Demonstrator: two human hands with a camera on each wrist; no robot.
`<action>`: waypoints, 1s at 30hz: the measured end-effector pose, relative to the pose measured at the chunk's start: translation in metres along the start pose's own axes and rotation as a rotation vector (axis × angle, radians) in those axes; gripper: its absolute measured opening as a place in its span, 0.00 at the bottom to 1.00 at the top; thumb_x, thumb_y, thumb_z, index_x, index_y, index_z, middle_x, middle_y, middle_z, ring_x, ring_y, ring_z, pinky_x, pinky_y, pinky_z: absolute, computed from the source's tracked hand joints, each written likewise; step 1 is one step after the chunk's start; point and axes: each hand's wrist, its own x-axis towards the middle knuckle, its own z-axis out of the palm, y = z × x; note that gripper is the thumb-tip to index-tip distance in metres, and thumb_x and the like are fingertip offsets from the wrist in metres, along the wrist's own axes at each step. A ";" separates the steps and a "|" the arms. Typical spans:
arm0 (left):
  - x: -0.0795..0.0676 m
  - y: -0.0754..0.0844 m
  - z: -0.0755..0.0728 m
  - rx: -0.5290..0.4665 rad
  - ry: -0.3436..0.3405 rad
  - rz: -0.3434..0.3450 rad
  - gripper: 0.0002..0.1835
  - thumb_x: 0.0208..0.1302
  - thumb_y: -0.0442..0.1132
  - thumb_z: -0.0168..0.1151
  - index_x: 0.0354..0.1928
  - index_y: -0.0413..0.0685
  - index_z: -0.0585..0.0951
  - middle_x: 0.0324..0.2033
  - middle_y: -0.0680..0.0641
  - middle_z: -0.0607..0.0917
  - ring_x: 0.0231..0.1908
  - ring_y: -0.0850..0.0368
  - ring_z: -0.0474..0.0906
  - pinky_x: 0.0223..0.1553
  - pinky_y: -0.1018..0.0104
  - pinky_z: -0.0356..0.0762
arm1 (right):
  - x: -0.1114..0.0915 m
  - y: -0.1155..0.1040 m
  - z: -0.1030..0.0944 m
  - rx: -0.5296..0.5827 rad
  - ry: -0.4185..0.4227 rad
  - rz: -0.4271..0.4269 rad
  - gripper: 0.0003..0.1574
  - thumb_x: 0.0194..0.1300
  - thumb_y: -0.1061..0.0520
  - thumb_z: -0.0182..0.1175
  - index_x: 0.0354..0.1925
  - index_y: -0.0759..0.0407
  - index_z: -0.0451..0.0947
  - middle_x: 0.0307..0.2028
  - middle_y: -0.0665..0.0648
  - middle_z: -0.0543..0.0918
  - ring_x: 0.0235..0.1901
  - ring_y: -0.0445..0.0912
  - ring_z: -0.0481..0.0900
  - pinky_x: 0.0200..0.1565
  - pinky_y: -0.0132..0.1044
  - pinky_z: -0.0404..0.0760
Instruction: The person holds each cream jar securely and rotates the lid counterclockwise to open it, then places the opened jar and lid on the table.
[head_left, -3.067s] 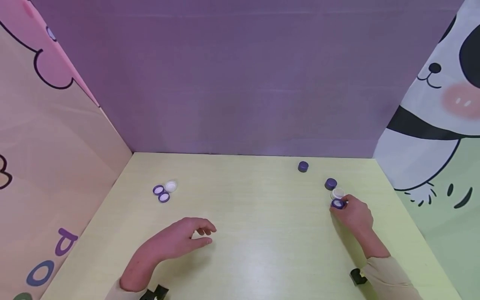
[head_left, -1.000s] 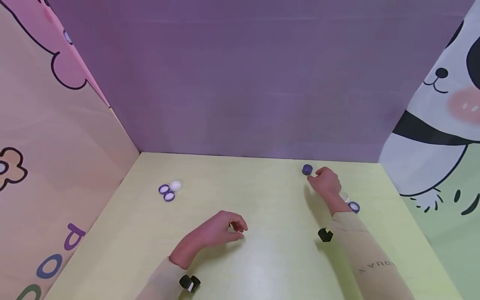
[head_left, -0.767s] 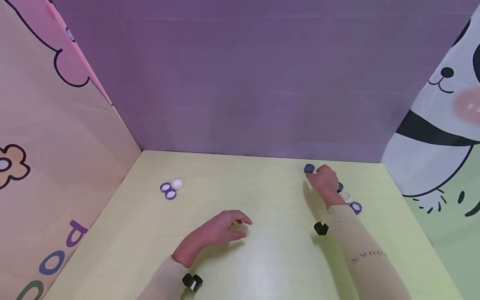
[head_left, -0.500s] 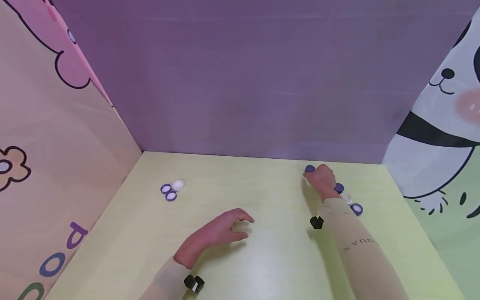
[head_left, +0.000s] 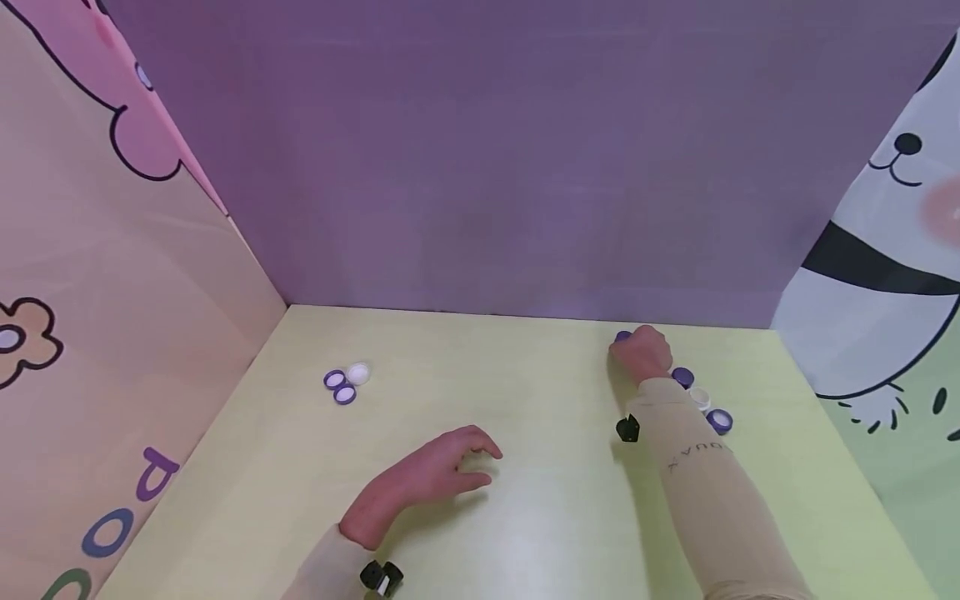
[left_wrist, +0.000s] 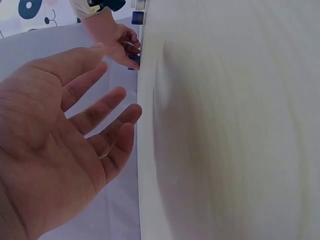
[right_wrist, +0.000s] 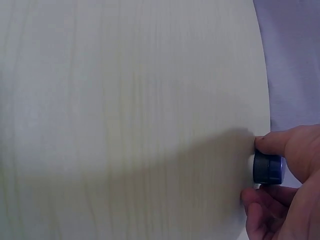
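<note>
My right hand (head_left: 642, 352) is at the far edge of the table and pinches a small round purple bottle cap (right_wrist: 268, 168). Its thumb lies on one side of the cap and its fingers on the other, as the right wrist view shows. From the head view most of this cap is hidden behind the hand. My left hand (head_left: 442, 467) hovers over the near middle of the table, fingers loosely bent, holding nothing. Close by the right forearm lie a purple cap (head_left: 682, 377), a white cap (head_left: 699, 399) and a purple-rimmed cap with a white inside (head_left: 720, 422).
On the left of the pale wooden table (head_left: 540, 500), two purple-rimmed caps (head_left: 345, 394) and a white cap (head_left: 358, 373) form a cluster. A purple wall (head_left: 480, 167) rises behind the table; printed panels flank both sides.
The right hand has left the purple-rimmed cap on the right, gone to the far edge, and closed its fingers around the purple cap there. The left hand has shifted rightward, still holding nothing.
</note>
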 end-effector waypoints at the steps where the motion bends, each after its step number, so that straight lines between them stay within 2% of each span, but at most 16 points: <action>1: 0.000 -0.001 0.000 -0.005 -0.006 0.000 0.15 0.66 0.40 0.63 0.54 0.47 0.79 0.51 0.56 0.78 0.53 0.54 0.73 0.56 0.59 0.71 | 0.001 0.000 0.000 -0.003 -0.005 0.006 0.14 0.55 0.50 0.55 0.29 0.61 0.69 0.29 0.61 0.75 0.28 0.53 0.73 0.25 0.45 0.73; 7: 0.000 -0.001 0.000 -0.013 -0.031 -0.037 0.13 0.67 0.41 0.62 0.52 0.50 0.80 0.49 0.59 0.77 0.52 0.58 0.73 0.55 0.61 0.71 | 0.005 -0.003 -0.001 -0.001 -0.028 0.020 0.18 0.57 0.50 0.54 0.36 0.65 0.72 0.33 0.62 0.77 0.32 0.54 0.74 0.30 0.45 0.74; 13: -0.002 0.001 -0.001 -0.025 -0.054 -0.049 0.14 0.69 0.43 0.60 0.53 0.50 0.80 0.50 0.57 0.78 0.51 0.57 0.74 0.55 0.60 0.72 | 0.003 -0.006 0.006 0.023 -0.042 -0.004 0.21 0.58 0.49 0.54 0.39 0.66 0.71 0.33 0.62 0.76 0.31 0.54 0.73 0.27 0.42 0.72; 17: -0.001 0.002 -0.005 -0.021 -0.044 -0.061 0.14 0.69 0.45 0.60 0.54 0.51 0.80 0.50 0.57 0.79 0.50 0.57 0.74 0.54 0.60 0.72 | 0.004 -0.021 0.004 0.055 -0.008 -0.042 0.20 0.57 0.47 0.57 0.36 0.64 0.73 0.33 0.61 0.78 0.31 0.53 0.74 0.27 0.42 0.72; 21: -0.002 0.003 -0.011 -0.036 -0.013 -0.082 0.13 0.68 0.44 0.61 0.53 0.53 0.80 0.49 0.56 0.79 0.48 0.56 0.74 0.53 0.58 0.73 | 0.004 -0.042 -0.003 0.091 0.019 -0.128 0.23 0.56 0.46 0.58 0.40 0.64 0.74 0.38 0.63 0.80 0.35 0.55 0.76 0.31 0.44 0.74; 24: -0.004 0.003 -0.010 -0.064 -0.020 -0.090 0.14 0.69 0.44 0.61 0.53 0.52 0.80 0.49 0.55 0.79 0.47 0.56 0.74 0.51 0.57 0.73 | -0.003 -0.050 -0.005 0.102 0.013 -0.162 0.24 0.57 0.46 0.58 0.44 0.64 0.72 0.41 0.63 0.80 0.37 0.56 0.76 0.33 0.45 0.74; 27: -0.005 0.002 -0.006 -0.082 -0.040 -0.092 0.14 0.69 0.45 0.60 0.53 0.51 0.80 0.49 0.54 0.79 0.45 0.56 0.74 0.49 0.59 0.74 | -0.016 -0.049 -0.004 0.124 0.017 -0.190 0.25 0.56 0.46 0.59 0.45 0.63 0.73 0.41 0.62 0.80 0.37 0.56 0.77 0.34 0.45 0.74; 30: -0.005 0.001 -0.002 -0.081 -0.041 -0.089 0.13 0.69 0.44 0.61 0.53 0.51 0.80 0.48 0.53 0.80 0.45 0.57 0.74 0.48 0.60 0.75 | -0.031 -0.045 -0.001 0.145 0.028 -0.253 0.25 0.56 0.46 0.61 0.46 0.62 0.75 0.40 0.61 0.82 0.37 0.55 0.79 0.34 0.45 0.75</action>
